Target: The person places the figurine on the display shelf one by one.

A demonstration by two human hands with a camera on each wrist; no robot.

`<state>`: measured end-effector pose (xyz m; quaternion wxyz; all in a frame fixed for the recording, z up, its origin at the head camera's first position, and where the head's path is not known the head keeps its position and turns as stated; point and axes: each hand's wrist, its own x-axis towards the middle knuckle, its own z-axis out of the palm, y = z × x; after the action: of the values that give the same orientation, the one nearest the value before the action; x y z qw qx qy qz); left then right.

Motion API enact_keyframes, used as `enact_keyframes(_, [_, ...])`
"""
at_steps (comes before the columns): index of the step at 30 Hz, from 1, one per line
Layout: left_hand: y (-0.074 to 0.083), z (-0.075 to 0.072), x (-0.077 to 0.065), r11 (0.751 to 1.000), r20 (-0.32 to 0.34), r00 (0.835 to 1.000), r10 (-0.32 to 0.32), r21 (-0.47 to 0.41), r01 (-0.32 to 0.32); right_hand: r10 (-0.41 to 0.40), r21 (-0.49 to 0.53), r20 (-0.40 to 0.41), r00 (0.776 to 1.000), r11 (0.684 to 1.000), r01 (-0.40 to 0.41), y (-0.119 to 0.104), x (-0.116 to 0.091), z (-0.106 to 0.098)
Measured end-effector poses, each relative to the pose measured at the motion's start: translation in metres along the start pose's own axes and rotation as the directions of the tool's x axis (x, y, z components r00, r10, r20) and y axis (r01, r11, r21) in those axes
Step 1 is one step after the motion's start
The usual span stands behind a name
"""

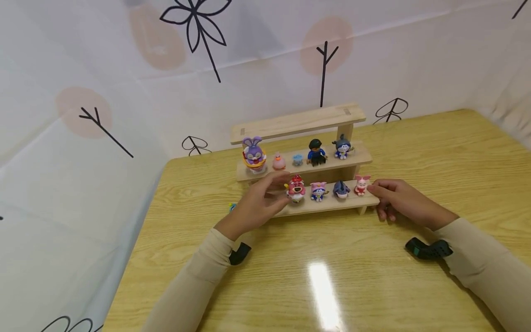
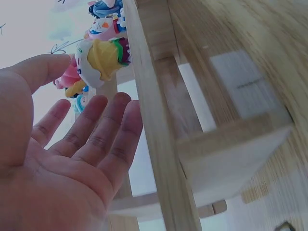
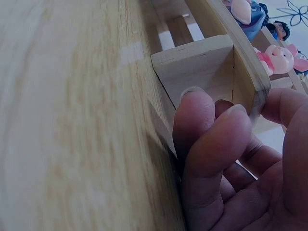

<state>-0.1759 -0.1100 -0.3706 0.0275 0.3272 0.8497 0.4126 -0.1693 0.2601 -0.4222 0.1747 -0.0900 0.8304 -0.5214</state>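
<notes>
A stepped wooden display shelf (image 1: 340,204) stands on the table with toy figurines on its lower two tiers. My left hand (image 1: 262,203) is at the left of the lowest tier, thumb and fingers spread, beside a red bear figurine (image 1: 296,188). In the left wrist view, the thumb tip is close to that bear; whether it touches cannot be told. My right hand (image 1: 400,200) is at the tier's right end, next to a pink piglet figurine (image 1: 362,185). The right wrist view has its thumb at the shelf corner and its fingers curled below, gripping the end.
Between bear and piglet sit a pink-hatted figurine (image 1: 318,191) and a blue-grey donkey figurine (image 1: 341,189). The middle tier holds a purple rabbit (image 1: 254,156), a pink bird (image 1: 279,161) and several others. A small blue-yellow item (image 1: 233,207) lies partly behind my left hand. Patterned cloth hangs behind.
</notes>
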Motion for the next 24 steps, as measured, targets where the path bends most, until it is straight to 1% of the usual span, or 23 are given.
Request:
enact_keyframes(3, [-0.002,-0.004,-0.007,0.999,-0.001,1.0,-0.03,0.014,0.03,-0.006,0.0,0.002,1.0,1.0,0.006,0.001,0.001,0.0])
enact_keyframes(7, [-0.005,-0.011,-0.015,0.995,-0.007,0.998,-0.069,0.075,0.07,0.002,0.003,0.006,1.0,1.0,-0.002,0.001,0.002,-0.001])
enact_keyframes(13, [-0.01,-0.022,-0.029,0.976,0.005,0.991,-0.134,0.172,0.131,0.014,0.001,0.005,1.0,1.0,-0.014,0.0,0.001,-0.001])
enact_keyframes(15, [-0.011,-0.025,-0.033,0.97,0.006,0.988,-0.155,0.189,0.151,0.015,0.005,0.006,1.0,1.0,-0.015,0.0,0.001,-0.001])
enact_keyframes(17, [-0.013,-0.028,-0.036,0.966,0.002,0.986,-0.168,0.202,0.164,0.017,0.006,0.006,1.0,1.0,-0.017,0.0,0.001,-0.001])
enact_keyframes(21, [-0.017,-0.035,-0.041,0.959,-0.018,0.985,-0.173,0.225,0.172,0.016,0.002,0.0,1.0,1.0,-0.016,0.0,0.001,0.0])
enact_keyframes(24, [-0.021,-0.042,-0.045,0.952,-0.027,0.981,-0.193,0.235,0.194,0.013,-0.002,-0.001,1.0,1.0,-0.013,0.001,0.001,0.0])
